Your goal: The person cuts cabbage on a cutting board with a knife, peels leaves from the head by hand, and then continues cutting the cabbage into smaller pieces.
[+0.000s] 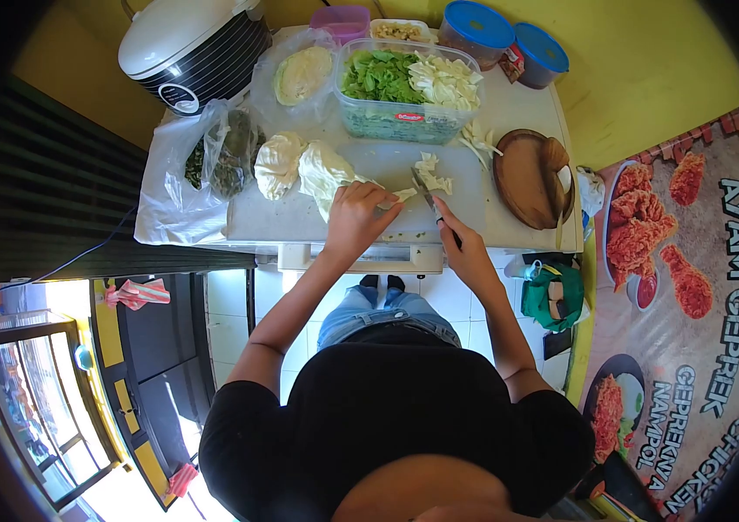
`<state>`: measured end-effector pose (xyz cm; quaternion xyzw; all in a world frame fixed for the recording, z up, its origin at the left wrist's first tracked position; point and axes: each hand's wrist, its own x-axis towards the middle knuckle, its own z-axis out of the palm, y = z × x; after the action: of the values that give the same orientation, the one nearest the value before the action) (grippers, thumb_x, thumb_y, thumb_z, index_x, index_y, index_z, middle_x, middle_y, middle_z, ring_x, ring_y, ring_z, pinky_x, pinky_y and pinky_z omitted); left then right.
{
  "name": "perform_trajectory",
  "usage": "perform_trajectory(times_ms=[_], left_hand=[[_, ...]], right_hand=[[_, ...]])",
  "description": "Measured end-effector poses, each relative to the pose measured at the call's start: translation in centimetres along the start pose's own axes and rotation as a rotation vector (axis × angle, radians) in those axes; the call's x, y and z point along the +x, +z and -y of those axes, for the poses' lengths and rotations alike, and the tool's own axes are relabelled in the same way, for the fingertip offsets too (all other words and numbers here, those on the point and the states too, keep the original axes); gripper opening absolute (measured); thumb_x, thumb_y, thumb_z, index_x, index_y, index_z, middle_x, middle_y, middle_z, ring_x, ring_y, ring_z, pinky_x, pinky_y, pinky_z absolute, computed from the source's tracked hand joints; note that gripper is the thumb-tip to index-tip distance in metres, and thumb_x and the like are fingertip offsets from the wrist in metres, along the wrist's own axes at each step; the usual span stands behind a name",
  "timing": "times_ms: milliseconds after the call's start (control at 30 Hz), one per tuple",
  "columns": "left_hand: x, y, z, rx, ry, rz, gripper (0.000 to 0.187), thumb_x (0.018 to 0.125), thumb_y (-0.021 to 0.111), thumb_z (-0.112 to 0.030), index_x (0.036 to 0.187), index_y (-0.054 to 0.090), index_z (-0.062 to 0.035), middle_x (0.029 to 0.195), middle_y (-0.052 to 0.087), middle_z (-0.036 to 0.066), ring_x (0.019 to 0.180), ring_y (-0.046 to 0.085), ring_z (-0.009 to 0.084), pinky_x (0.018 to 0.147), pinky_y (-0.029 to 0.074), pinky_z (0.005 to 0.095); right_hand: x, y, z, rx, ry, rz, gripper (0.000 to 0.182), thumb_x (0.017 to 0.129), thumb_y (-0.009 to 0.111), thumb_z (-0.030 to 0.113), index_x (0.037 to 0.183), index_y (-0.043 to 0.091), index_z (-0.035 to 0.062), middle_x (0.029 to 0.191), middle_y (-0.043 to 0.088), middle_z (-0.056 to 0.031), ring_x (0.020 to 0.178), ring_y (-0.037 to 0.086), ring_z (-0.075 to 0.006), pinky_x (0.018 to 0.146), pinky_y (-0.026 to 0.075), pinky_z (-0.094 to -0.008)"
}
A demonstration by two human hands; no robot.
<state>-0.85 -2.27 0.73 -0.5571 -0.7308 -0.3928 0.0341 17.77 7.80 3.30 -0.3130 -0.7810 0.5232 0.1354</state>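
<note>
My right hand (pixel 465 244) is wrapped round the black handle of a knife (pixel 426 193), whose blade rests at the cut end of some cabbage on the cutting board (pixel 465 187). Under the fingers of my left hand (pixel 359 213) lie pale cabbage leaves (pixel 321 170), pressed against the board to the left of the blade. Cut cabbage strips (pixel 433 172) lie just beyond the knife. Farther left sits a larger piece of cabbage (pixel 278 165). My left palm hides part of the leaves.
A clear plastic container (pixel 409 122) of chopped greens and cabbage stands behind the board. To the right is a wooden mortar (pixel 524 178) with a pestle. Plastic bags (pixel 204 174), a wrapped cabbage half (pixel 302 76), a rice cooker (pixel 191 48) and blue-lidded tubs (pixel 479 24) surround the work area.
</note>
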Motion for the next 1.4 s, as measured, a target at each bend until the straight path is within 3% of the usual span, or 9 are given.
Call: perform_trajectory(times_ms=[67,400,467,567,700,1067,1167,1300,1400], left_hand=[[-0.5,0.8,-0.1,0.038,-0.041,-0.069,0.015,0.072,0.078,-0.021,0.083,0.074,-0.0122,0.084,0.065,0.002,0.084,0.06,0.0202,0.076,0.041,0.0346],[-1.6,0.8,0.3,0.056,-0.033,-0.137,0.019,0.072,0.079,-0.026,0.087,0.076,-0.0145,0.087,0.068,-0.003,0.087,0.06,0.0153,0.078,0.038,0.0322],[-1.8,0.3,0.6,0.058,-0.013,-0.088,0.017,0.074,0.077,-0.024,0.088,0.076,-0.0132,0.091,0.07,-0.004,0.091,0.06,0.0147,0.081,0.038,0.0325],[-1.9,-0.2,0.5,0.023,-0.004,-0.072,0.015,0.077,0.075,-0.021,0.089,0.075,-0.0126,0.093,0.071,-0.004,0.093,0.06,0.0146,0.084,0.037,0.0334],[-2.2,-0.1,0.6,0.043,0.007,-0.067,0.015,0.077,0.075,-0.02,0.09,0.075,-0.0128,0.094,0.071,-0.005,0.095,0.06,0.0146,0.084,0.037,0.0342],[-1.4,0.6,0.1,0.064,-0.039,-0.117,0.02,0.073,0.078,-0.027,0.091,0.076,-0.0173,0.103,0.069,-0.006,0.1,0.057,0.015,0.088,0.034,0.0351],[-1.5,0.0,0.1,0.153,-0.107,-0.155,0.02,0.072,0.079,-0.031,0.089,0.077,-0.021,0.11,0.066,-0.008,0.105,0.054,0.0164,0.09,0.033,0.0366],[-1.9,0.2,1.0,0.18,-0.089,-0.131,0.017,0.071,0.079,-0.032,0.086,0.078,-0.0239,0.113,0.065,-0.008,0.108,0.052,0.018,0.092,0.032,0.0379],[-2.0,0.3,0.9,0.172,-0.09,-0.147,0.014,0.072,0.079,-0.032,0.083,0.078,-0.0249,0.112,0.065,-0.008,0.108,0.053,0.0183,0.093,0.032,0.0379]], right_hand=[[-0.6,-0.2,0.7,0.022,0.042,0.031,0.044,0.099,0.047,0.012,0.143,0.043,0.0154,0.078,0.053,-0.0058,0.065,0.038,-0.0092,0.063,0.039,-0.0229],[-0.9,0.6,-0.9,-0.118,-0.124,0.049,0.048,0.097,0.048,0.009,0.144,0.041,0.0164,0.071,0.053,-0.0113,0.062,0.049,-0.0158,0.065,0.045,-0.0285],[-0.8,0.7,-0.5,-0.221,-0.088,0.053,0.049,0.096,0.049,0.01,0.143,0.041,0.0181,0.075,0.061,-0.025,0.066,0.061,-0.0398,0.067,0.049,-0.0372],[-0.1,1.8,-0.6,-0.343,-0.072,0.038,0.05,0.095,0.049,0.01,0.143,0.04,0.0188,0.074,0.061,-0.0247,0.067,0.061,-0.0422,0.065,0.049,-0.0394],[0.4,2.4,-1.0,-0.355,-0.117,0.021,0.051,0.095,0.05,0.01,0.144,0.039,0.0188,0.073,0.061,-0.0248,0.066,0.061,-0.0424,0.064,0.049,-0.0402],[-1.5,0.8,0.5,0.002,-0.054,0.039,0.048,0.097,0.048,0.007,0.143,0.043,0.017,0.071,0.05,-0.0064,0.066,0.044,-0.0114,0.065,0.042,-0.0243],[-1.2,1.3,-0.5,-0.076,-0.171,0.039,0.049,0.097,0.048,0.01,0.144,0.04,0.0193,0.072,0.059,-0.0174,0.06,0.054,-0.0209,0.064,0.046,-0.0295],[-1.3,1.2,-0.4,-0.139,-0.076,0.1,0.047,0.097,0.048,0.008,0.143,0.042,0.016,0.075,0.057,-0.0145,0.066,0.052,-0.0201,0.072,0.046,-0.0289],[-1.5,1.6,-0.8,-0.264,-0.171,0.074,0.054,0.095,0.049,0.009,0.146,0.036,0.0178,0.072,0.06,-0.0202,0.06,0.059,-0.0342,0.064,0.049,-0.0389]])
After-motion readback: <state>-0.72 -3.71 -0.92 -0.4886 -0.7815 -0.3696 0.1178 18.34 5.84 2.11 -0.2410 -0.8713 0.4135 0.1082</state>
